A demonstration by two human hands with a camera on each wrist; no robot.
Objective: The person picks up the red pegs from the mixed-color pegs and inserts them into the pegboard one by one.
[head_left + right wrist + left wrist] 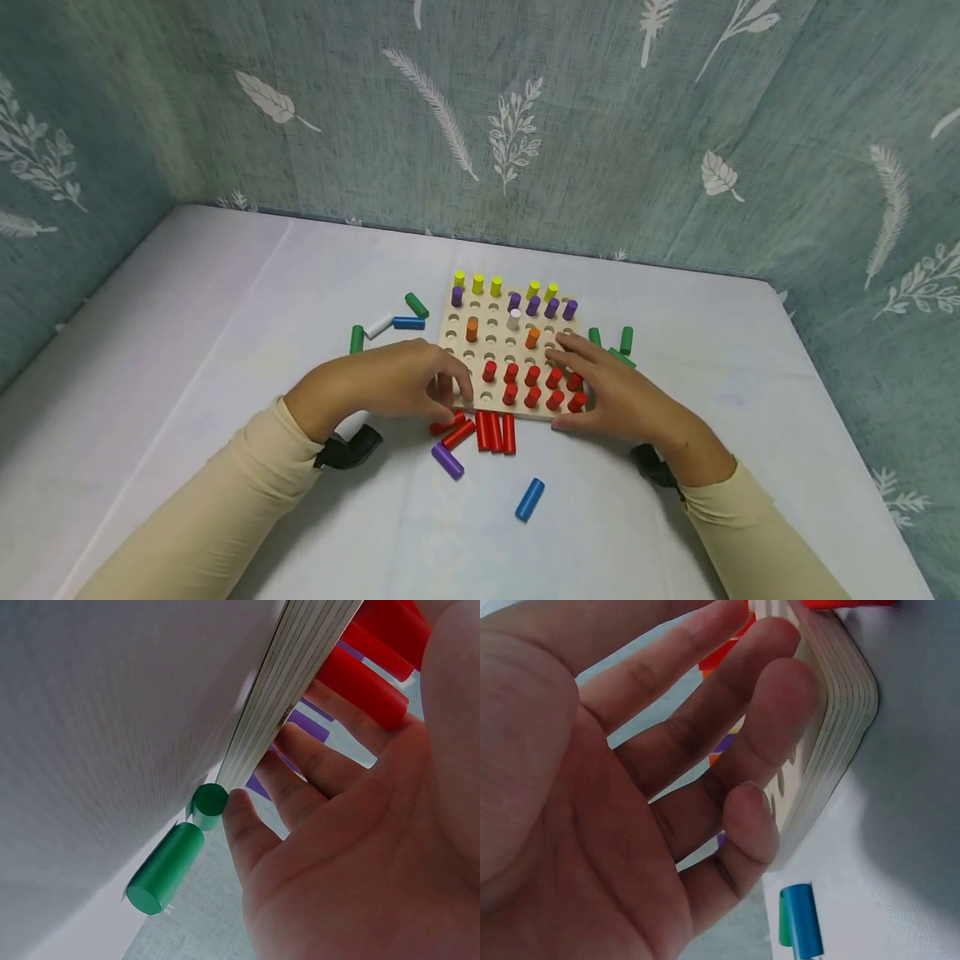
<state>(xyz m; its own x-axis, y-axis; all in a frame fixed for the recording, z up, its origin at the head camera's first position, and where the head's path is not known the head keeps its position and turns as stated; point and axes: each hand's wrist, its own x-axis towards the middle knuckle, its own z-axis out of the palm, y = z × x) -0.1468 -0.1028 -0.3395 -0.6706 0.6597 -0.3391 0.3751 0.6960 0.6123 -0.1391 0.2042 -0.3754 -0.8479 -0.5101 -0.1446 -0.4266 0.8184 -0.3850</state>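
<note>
A pale wooden pegboard (480,347) lies on the table with colored pegs standing in its holes. Two rows of red pegs (532,376) stand toward the front. Farther back are two orange pegs (472,331), a white peg (513,319), several purple pegs (533,306) and a row of yellow pegs (477,284). My left hand (401,379) hovers at the board's front left corner, fingers loosely bent and the palm bare in the left wrist view. At the right edge rests my right hand (615,392), its fingers spread along the board beside the red pegs, gripping no peg.
Loose red pegs (495,432), a purple peg (447,461) and a blue peg (529,500) lie in front of the board. Green pegs (626,340) lie to its right. Left of it are another blue peg (408,323), a white peg (378,327) and green pegs (416,305).
</note>
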